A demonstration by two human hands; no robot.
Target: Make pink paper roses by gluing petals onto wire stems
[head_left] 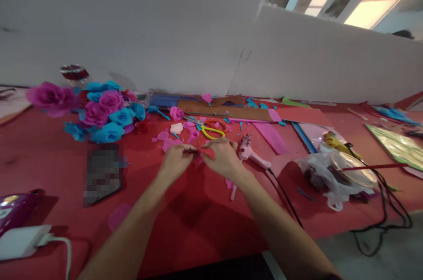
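My left hand (175, 163) and my right hand (222, 157) meet over the middle of the red table, thumbs and fingers pinched together. Between them is a small pink paper piece (198, 159), partly covered by the fingers; its exact shape is blurred. Just beyond lie scissors with yellow handles (213, 133) and a second orange-handled pair (218, 125). Loose pink paper petals (170, 143) are scattered beside my left hand. Close to my right hand, a pink glue gun (253, 153) rests with its black cord trailing toward the table's front.
Pink and blue paper flowers (110, 115) are bunched at the left, behind a blurred dark flat object (104, 174). A white charger (24, 242) lies front left. Brown paper strips (194, 107) line the back wall. Right are a plastic bag (320, 172) and black cords (390, 200).
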